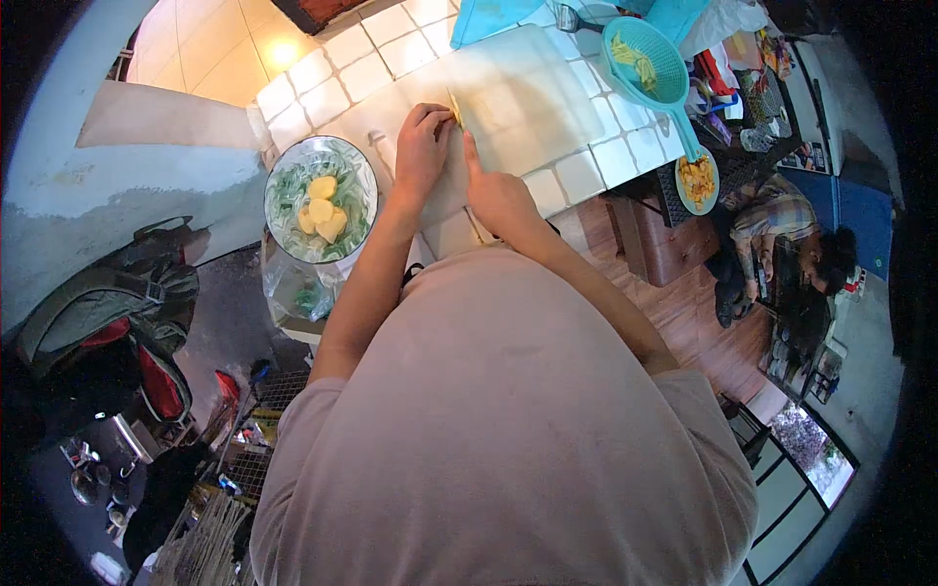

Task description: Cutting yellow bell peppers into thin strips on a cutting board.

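My left hand [425, 143] rests on a pale cutting board [535, 95], its fingertips bunched on a small pale yellow piece [459, 117]. Against that piece stands a thin knife blade [451, 97], seen almost edge-on. My right hand [502, 201] grips the knife from the near side, index finger stretched along the blade's back; the handle is hidden under the palm. Left of my left forearm, a green-and-white swirled plate [282, 220] carries several peeled yellow chunks [321, 209], which look like potato.
A turquoise strainer [670, 69] with pale yellow strips [634, 62] lies at the right of the white tiled counter [322, 99]. Beyond its handle is a plate of orange-brown food [696, 182]. A plastic bag [300, 293] sits below the swirled plate. Another person [777, 220] bends over at right.
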A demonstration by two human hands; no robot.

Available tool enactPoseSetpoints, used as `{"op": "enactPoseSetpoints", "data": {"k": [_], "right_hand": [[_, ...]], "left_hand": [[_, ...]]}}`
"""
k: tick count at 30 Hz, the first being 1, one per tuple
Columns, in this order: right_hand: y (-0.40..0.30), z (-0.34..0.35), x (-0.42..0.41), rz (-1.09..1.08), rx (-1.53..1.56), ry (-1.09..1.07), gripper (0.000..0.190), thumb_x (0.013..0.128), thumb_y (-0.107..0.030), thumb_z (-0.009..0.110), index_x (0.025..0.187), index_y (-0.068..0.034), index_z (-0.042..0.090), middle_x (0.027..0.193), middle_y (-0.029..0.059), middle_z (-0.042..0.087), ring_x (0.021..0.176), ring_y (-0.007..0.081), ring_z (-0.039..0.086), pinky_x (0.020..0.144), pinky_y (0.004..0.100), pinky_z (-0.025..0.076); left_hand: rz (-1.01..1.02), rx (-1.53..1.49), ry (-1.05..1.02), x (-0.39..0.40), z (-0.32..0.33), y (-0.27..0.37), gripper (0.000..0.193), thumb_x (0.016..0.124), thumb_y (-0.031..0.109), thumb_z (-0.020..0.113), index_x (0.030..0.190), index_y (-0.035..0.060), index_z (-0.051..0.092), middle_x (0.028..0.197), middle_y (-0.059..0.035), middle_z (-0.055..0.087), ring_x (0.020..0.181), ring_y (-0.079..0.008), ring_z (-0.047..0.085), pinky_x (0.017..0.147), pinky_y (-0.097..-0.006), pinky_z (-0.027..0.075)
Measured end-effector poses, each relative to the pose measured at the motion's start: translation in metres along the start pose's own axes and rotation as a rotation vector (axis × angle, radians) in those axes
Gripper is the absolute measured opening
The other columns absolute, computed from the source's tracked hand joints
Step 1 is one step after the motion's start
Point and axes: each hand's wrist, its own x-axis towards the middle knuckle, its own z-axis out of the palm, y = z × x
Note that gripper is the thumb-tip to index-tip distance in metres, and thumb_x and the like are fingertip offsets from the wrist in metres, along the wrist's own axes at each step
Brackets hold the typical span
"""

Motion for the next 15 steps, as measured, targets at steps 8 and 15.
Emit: {"op": "enactPoseSetpoints", "data": {"k": [8,15], "right_hand": [[0.040,-0.020,-0.026,-0.001,0.033,-0.010,0.074,0.102,-0.019,0.053,0.168,-0.008,0.022,0.074,0.0227,0.071,0.069,0.0408,0.071,0.069,0.0524,0.057],[0.076,-0.051,-0.024,-0.010,0.952,-0.149,0.061,0.110,-0.024,0.056,0.167,-0.017,0.034,0.076,0.0056,0.062,0.067,0.0123,0.058,0.067,0.0276,0.048]], "left_hand": [[-0.007,0.024,0.028,-0.004,0.000,0.006,0.012,0.091,0.000,0.073,0.103,-0.0004,0.076,0.104,-0.0137,0.070,0.094,-0.0307,0.071,0.083,-0.0375,0.058],[-0.437,-0.355,0.038,-0.007,0.011,0.029,0.036,0.097,0.009,0.070,0.130,-0.0030,0.062,0.111,-0.0151,0.072,0.095,-0.0250,0.072,0.082,-0.0373,0.058]]}}
